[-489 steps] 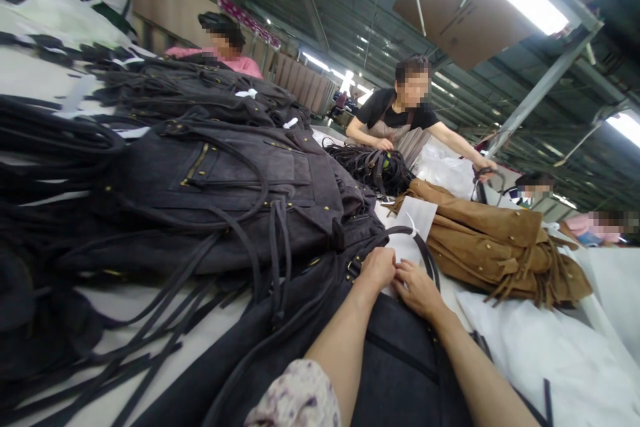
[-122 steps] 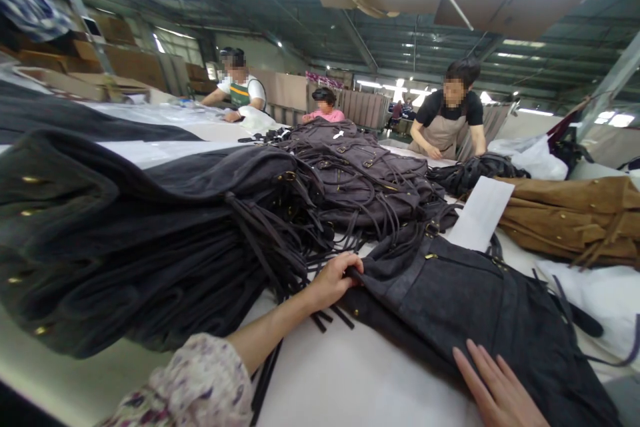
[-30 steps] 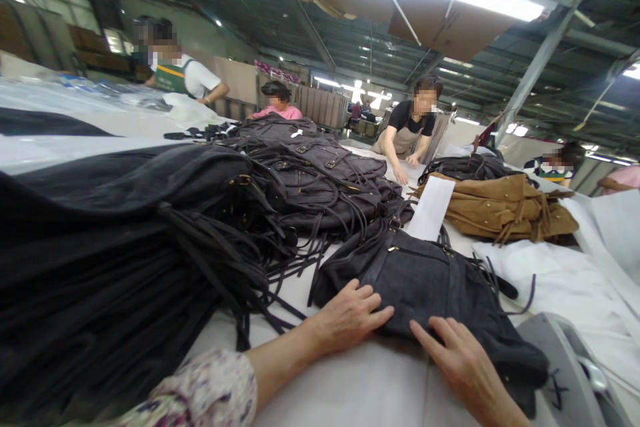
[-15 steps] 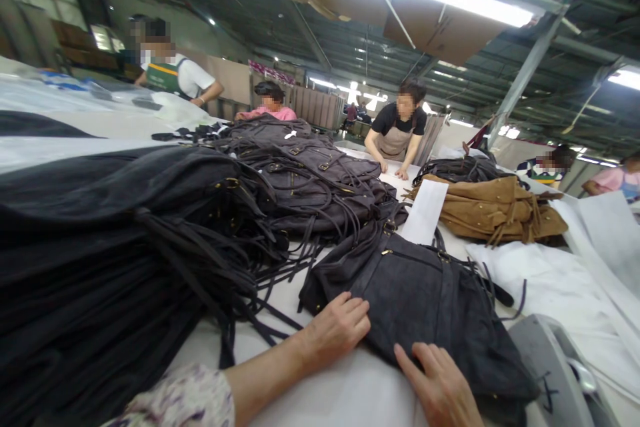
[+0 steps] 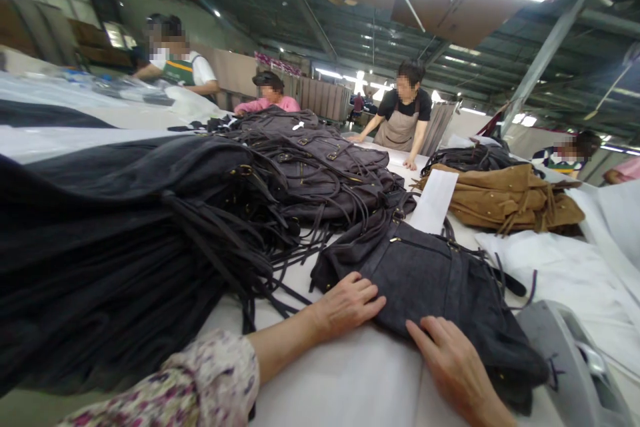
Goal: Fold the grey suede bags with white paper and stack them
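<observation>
A dark grey handbag (image 5: 415, 280) with a zip pocket and straps lies flat on the white table, its bottom edge towards me. My left hand (image 5: 353, 303) rests on the bag's lower left part, fingers laid over it and slightly bent. Along the bottom edge, my right hand (image 5: 450, 357) touches the bag with its fingers stretched out and the thumb apart. Neither hand grips anything. A white paper sheet (image 5: 434, 200) sticks up behind the bag, near its handles.
Stacked dark bags (image 5: 110, 233) with long straps fill the left, with more dark bags (image 5: 320, 167) behind. Tan bags (image 5: 505, 197) lie at the back right, above white sheets (image 5: 555, 267). A grey plastic device (image 5: 565, 347) stands at right. Several people work across the table.
The view has shifted slightly, so the bags sit a little further right and higher. Both hands stay on the handbag. The person in the apron across the table has spread their arms apart.
</observation>
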`<state>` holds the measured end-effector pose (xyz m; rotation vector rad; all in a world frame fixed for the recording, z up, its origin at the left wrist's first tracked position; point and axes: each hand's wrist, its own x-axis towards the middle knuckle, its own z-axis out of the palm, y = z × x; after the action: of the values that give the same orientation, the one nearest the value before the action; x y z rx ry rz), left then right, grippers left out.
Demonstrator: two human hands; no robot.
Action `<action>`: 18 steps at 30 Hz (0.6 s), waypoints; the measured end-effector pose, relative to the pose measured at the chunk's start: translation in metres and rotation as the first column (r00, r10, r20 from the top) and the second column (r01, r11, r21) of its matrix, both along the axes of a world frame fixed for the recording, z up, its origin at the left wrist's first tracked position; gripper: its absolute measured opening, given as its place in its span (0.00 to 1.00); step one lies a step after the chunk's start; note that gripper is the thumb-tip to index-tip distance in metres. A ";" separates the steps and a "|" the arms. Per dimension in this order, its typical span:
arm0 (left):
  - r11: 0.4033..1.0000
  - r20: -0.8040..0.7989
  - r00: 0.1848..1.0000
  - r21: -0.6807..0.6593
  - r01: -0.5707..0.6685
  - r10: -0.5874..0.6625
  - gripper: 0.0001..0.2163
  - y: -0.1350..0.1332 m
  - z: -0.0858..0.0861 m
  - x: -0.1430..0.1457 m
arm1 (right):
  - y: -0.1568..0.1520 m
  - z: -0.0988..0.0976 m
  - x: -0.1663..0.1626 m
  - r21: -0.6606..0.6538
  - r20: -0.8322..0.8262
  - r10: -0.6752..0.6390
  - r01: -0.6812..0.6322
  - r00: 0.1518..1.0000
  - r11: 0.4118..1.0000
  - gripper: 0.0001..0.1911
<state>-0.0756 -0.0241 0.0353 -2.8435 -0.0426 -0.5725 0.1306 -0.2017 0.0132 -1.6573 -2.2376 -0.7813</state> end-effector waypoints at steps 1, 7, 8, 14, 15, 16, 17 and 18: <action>1.000 -0.003 1.000 -0.004 0.001 -0.001 0.11 0.000 0.000 0.000 | -0.001 -0.003 0.000 -0.010 -0.011 -0.010 0.010 1.000 1.000 0.20; 1.000 -0.029 0.999 -0.019 0.024 -0.024 0.10 -0.001 0.000 0.002 | -0.009 -0.016 -0.002 0.013 -0.050 -0.016 0.017 0.999 1.000 0.20; 0.999 -0.030 0.999 -0.021 0.029 -0.029 0.11 -0.001 0.000 0.002 | -0.010 -0.016 -0.002 0.008 -0.047 -0.010 0.010 0.999 1.000 0.20; 0.997 -0.049 0.998 -0.073 0.035 -0.038 0.10 -0.007 0.017 -0.003 | -0.005 -0.017 0.000 0.097 -0.015 0.076 -0.074 0.997 0.993 0.20; 0.996 -0.087 0.996 -0.093 0.006 -0.014 0.08 -0.010 0.023 -0.001 | -0.002 -0.021 0.002 0.112 -0.013 0.086 -0.084 0.996 0.990 0.20; 0.993 -0.132 0.991 -0.111 -0.041 0.026 0.07 -0.012 0.028 0.004 | 0.002 -0.025 0.003 0.123 -0.009 0.096 -0.094 0.995 0.988 0.19; 0.987 -0.173 0.983 -0.129 -0.092 0.069 0.09 -0.015 0.034 0.011 | 0.006 -0.029 0.004 0.137 -0.003 0.101 -0.100 0.995 0.985 0.18; 0.981 -0.198 0.976 -0.148 -0.123 0.092 0.12 -0.017 0.038 0.021 | 0.009 -0.033 0.006 0.152 0.006 0.100 -0.100 0.995 0.983 0.18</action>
<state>-0.0544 -0.0415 0.0730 -3.0136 -0.2168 -0.2842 0.1361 -0.1922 -0.0199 -1.4640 -2.1808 -0.9005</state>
